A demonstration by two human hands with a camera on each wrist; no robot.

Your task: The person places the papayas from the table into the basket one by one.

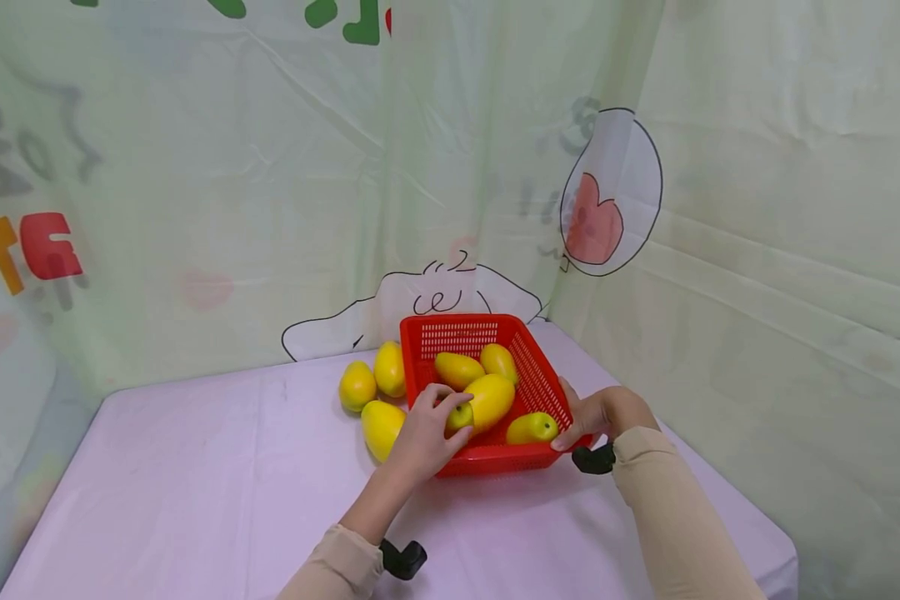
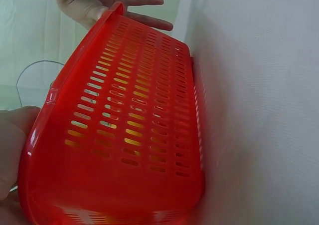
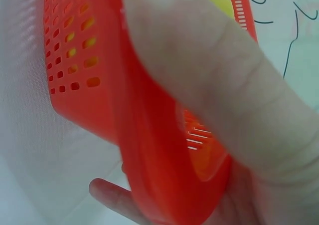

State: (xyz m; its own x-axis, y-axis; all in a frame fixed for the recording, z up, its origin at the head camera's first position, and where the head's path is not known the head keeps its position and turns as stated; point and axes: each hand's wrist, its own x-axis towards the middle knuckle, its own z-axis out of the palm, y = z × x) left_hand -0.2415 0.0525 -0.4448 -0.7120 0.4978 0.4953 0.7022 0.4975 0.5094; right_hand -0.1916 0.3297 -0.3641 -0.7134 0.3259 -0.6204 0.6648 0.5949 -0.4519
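A red plastic basket (image 1: 495, 457) with slotted walls stands on the table and holds several yellow mangoes. Over its near left part, my left hand (image 1: 429, 429) pinches a mango (image 1: 460, 417) with a greenish end between thumb and fingers. A larger mango (image 1: 492, 402) lies right beside that one. My right hand (image 1: 596, 414) grips the basket's rim at the near right corner, thumb over the edge and fingers outside, as the right wrist view shows. Close to that thumb lies another mango (image 1: 531, 427). Farther back inside are two more, one left (image 1: 459, 369) and one right (image 1: 499, 364).
Left of the basket, three mangoes rest on the pale cloth: a near one (image 1: 382, 429), a far left one (image 1: 357, 386) and one against the basket's side (image 1: 390, 369). A printed curtain (image 1: 232, 208) hangs behind and along the right of the table (image 1: 180, 492).
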